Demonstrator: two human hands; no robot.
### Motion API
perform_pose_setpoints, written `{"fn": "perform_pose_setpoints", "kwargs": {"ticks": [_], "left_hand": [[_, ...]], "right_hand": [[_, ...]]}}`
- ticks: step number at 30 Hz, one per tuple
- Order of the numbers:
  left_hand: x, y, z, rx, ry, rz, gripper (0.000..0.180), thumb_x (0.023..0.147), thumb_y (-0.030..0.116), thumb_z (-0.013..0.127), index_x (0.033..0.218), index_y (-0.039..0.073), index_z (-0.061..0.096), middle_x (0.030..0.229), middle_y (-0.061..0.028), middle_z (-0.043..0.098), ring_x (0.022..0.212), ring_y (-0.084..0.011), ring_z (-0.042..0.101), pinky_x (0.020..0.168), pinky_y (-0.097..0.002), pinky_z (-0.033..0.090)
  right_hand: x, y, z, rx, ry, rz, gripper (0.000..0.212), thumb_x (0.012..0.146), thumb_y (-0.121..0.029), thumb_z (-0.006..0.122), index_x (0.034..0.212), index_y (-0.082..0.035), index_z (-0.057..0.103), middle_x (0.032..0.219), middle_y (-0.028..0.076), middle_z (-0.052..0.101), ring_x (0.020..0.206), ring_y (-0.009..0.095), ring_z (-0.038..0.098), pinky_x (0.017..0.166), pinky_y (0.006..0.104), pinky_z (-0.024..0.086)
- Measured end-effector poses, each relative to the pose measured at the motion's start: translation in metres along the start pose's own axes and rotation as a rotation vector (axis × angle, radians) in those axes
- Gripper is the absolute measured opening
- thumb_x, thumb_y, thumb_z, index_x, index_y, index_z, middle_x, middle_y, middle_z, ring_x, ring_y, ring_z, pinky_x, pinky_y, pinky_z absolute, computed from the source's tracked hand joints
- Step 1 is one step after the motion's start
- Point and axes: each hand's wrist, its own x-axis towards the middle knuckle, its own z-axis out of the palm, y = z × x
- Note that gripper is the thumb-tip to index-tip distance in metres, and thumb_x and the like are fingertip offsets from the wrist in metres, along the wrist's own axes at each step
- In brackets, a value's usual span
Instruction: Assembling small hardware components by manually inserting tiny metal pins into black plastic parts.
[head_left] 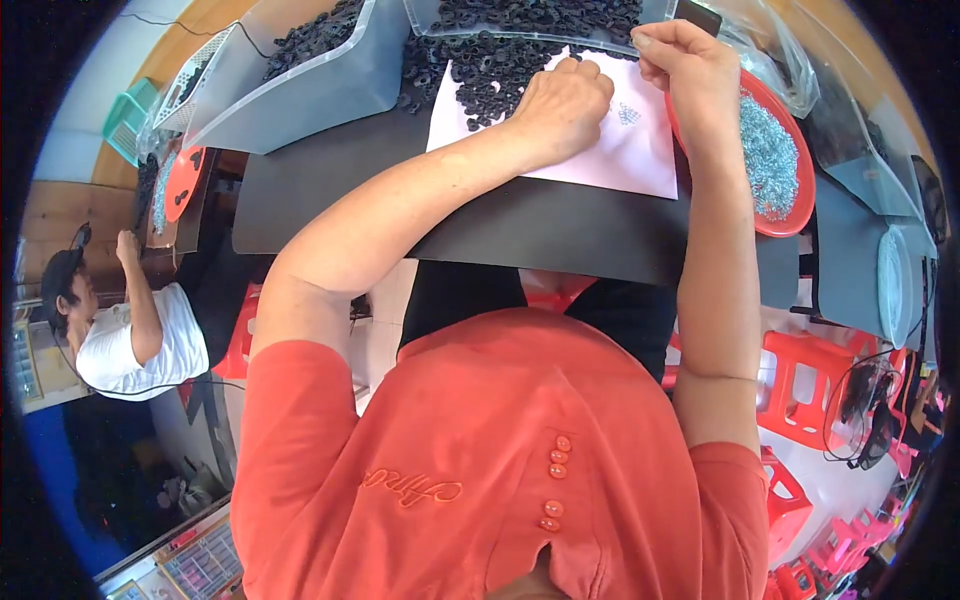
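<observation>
My left hand point(565, 108) rests on a white sheet point(600, 172) beside a heap of small black ring-like pieces point(490, 75). Its fingers curl under and hide whatever they hold. My right hand point(692, 80) is raised above the sheet's right edge, thumb and fingertips pinched together; anything between them is too small to make out. Between my hands lies a small cluster of shiny silvery bits point(628, 114). Under my right wrist, a red round tray point(808, 185) carries many similar small silvery-blue pieces point(768, 155).
A translucent bin point(330, 90) with black pieces stands at left; another bin point(530, 14) of them sits at the back. The dark tabletop point(560, 230) ends close to my body. A co-worker in white point(150, 335) sits far left. Red stools point(810, 390) stand at right.
</observation>
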Motion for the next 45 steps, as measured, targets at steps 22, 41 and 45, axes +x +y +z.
{"fn": "perform_pose_setpoints", "kwargs": {"ticks": [22,41,45], "left_hand": [[-0.013,-0.013,-0.032,-1.274,0.130,-0.640,0.017,0.080,0.000,0.068,0.095,0.000,0.061,0.079,-0.0047,0.064,0.066,-0.0087,0.058,0.052,-0.0214,0.046],[-0.030,-0.103,-0.047,-0.067,0.003,-0.481,0.039,0.073,0.024,0.073,0.109,0.010,0.067,0.110,-0.0154,0.058,0.106,-0.0322,0.056,0.091,-0.0423,0.046],[-0.038,-0.091,-0.043,-0.054,-0.027,-0.358,0.038,0.072,0.023,0.074,0.106,0.008,0.067,0.096,-0.0103,0.060,0.091,-0.0276,0.060,0.082,-0.0376,0.048]], "right_hand": [[-0.007,0.004,0.016,-0.155,-0.255,0.149,0.022,0.083,-0.021,0.066,0.077,-0.001,0.066,0.059,0.000,0.055,0.052,0.007,0.049,0.048,0.0219,0.039],[-0.008,0.007,0.023,-0.097,-0.269,0.220,0.020,0.087,-0.023,0.062,0.073,-0.008,0.062,0.061,-0.002,0.057,0.057,0.006,0.052,0.053,0.0196,0.035],[-0.008,0.011,0.023,-0.101,-0.291,0.237,0.021,0.087,-0.023,0.062,0.072,-0.008,0.061,0.062,-0.002,0.057,0.056,0.006,0.052,0.053,0.0196,0.036]]}}
